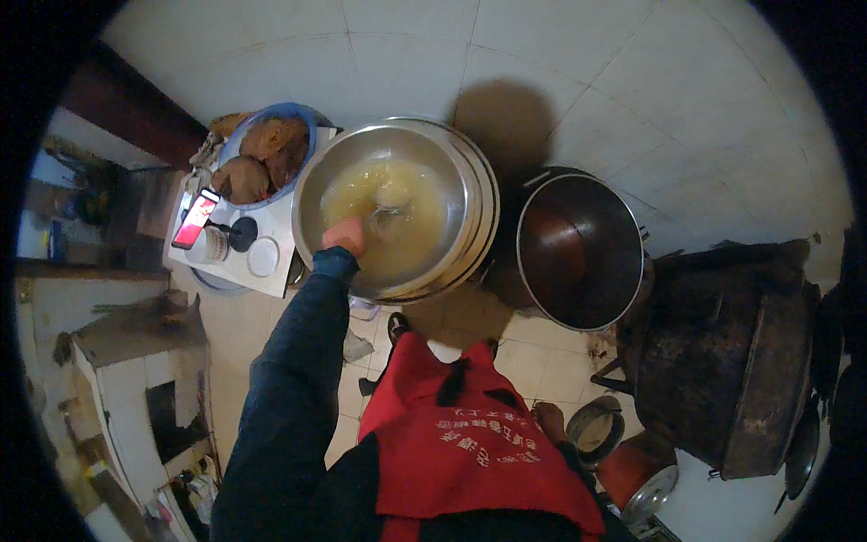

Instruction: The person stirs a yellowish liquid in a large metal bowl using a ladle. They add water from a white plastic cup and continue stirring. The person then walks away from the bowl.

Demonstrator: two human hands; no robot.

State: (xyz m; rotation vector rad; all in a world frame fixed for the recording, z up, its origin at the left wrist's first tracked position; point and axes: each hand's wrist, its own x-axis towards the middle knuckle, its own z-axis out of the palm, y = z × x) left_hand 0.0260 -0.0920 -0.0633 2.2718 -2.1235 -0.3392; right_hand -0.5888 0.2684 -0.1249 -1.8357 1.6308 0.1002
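A wide stainless steel bowl holds a cloudy yellowish liquid. It rests on another round metal vessel, whose rim shows beneath it. My left hand reaches over the bowl's near left side, closed around a metal utensil, whose wire-like end dips into the liquid; whether it is a whisk is unclear. A pale lump or froth shows just beyond it. My right hand hangs low beside the red apron, away from the bowl; its fingers are too unclear to read.
Left of the bowl, a white board bears a lit phone on a stand, a white tub and a round lid. Behind them sits a blue basin of brown lumps. At right stand a deep pot and a rusty metal drum.
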